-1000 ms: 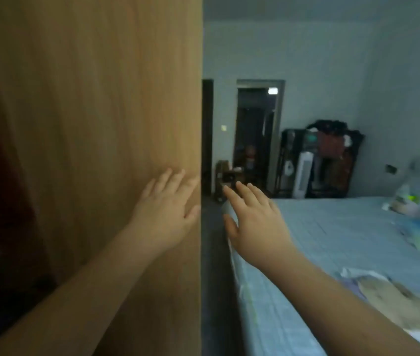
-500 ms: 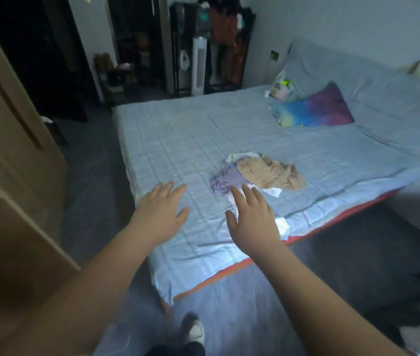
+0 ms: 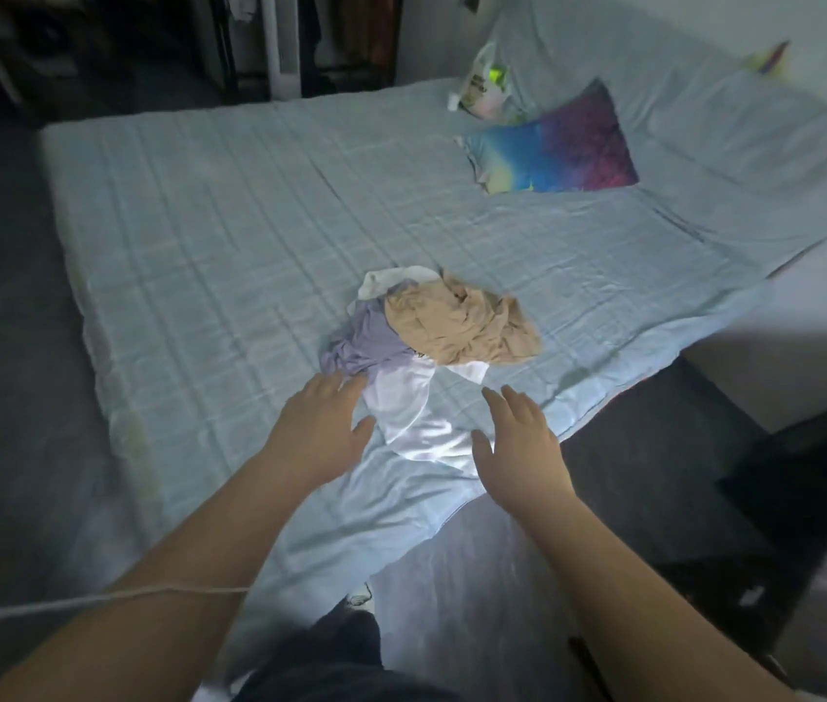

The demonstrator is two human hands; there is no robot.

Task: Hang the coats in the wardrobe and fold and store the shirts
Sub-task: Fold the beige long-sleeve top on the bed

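While both arms stretch out from the bottom of the frame, the left hand (image 3: 317, 428) and the right hand (image 3: 517, 443) hang palm-down over the near edge of the bed (image 3: 198, 220), a little below the centre of the frame. Neither hand grips anything. The left hand's fingers are straight and lie close together, with the thumb held out to the side. Its fingertips reach the lower edge of the lavender shirt (image 3: 365, 342), though I cannot tell whether they touch the cloth. The right hand's fingers are relaxed and slightly spread, the thumb apart, and it sits just right of the white shirt (image 3: 416, 412) above the pale blue checked sheet.

Between the two hands lies that white shirt, spread flat towards the bed's edge. Just above it, at the centre of the frame, the lavender shirt is bunched on the left and a crumpled beige shirt (image 3: 457, 324) rests on the right. All three touch one another in a single loose heap on the sheet.

Towards the upper right a bright blue and purple pillow (image 3: 553, 144) lies on the bed, with a plastic bag (image 3: 484, 86) just above it. A thin white cord (image 3: 97, 602) crosses the left forearm at the lower left. Dark floor surrounds the bed on the left and lower right.
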